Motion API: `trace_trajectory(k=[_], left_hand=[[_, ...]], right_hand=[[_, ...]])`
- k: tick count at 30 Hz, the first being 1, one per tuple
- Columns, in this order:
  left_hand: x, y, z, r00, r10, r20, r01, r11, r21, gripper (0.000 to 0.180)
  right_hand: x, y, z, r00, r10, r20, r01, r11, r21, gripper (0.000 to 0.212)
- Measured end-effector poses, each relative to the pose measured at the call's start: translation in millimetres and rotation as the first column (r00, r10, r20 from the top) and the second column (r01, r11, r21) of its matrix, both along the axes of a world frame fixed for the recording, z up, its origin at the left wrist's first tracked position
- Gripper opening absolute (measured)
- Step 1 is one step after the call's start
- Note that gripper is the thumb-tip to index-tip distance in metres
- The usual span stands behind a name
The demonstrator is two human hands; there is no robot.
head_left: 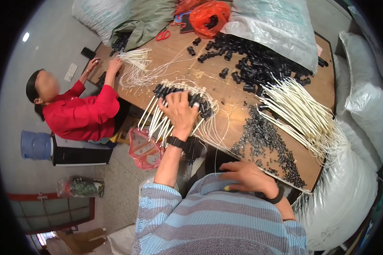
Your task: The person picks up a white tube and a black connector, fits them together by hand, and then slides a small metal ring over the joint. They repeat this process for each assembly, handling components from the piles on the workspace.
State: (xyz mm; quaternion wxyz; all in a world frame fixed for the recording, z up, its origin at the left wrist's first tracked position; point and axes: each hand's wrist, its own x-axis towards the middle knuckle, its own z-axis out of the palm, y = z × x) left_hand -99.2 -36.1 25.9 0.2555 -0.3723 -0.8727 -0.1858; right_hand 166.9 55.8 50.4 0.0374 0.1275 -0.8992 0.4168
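Observation:
My left hand (181,112) rests palm down, fingers spread, over a row of black plastic fittings (168,90) on white cables (159,123). The cables hang past the table's near edge, and thin white wires loop out beside them. What lies under the palm is hidden. My right hand (249,176) hovers before my striped top, close to the table edge, with its fingers stretched and apart. Nothing shows in it; something yellow covers the thumb tip. Small dark grey parts (264,138) lie scattered just beyond it.
A thick bundle of white cables (300,114) lies at the right. Behind it spreads a heap of black fittings (259,59), beside white sacks (272,29) and a red bag (209,19). Red scissors (163,35) lie far back. A person in red (81,112) handles cables at the left.

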Motion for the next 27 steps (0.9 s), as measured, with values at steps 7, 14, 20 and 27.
trace_trajectory(k=[7,14,20,27], left_hand=[[44,64,0,0.798,-0.558,0.229,0.525,0.83,0.19,0.032],[32,160,-37,0.706,-0.41,0.577,0.497,0.867,0.008,0.034],[36,139,-32,0.743,-0.301,0.598,0.464,0.875,-0.136,0.022],[47,88,-46,0.526,-0.568,0.633,0.527,0.802,0.282,0.037]], right_hand=[[38,62,-35,0.642,-0.767,0.007,0.767,0.642,0.004,0.019],[99,119,-60,0.215,-0.963,-0.159,0.837,0.098,0.538,0.014],[90,106,-54,0.348,-0.932,-0.104,0.88,0.287,0.378,0.013],[56,84,-34,0.497,-0.865,-0.061,0.867,0.497,0.017,0.017]])
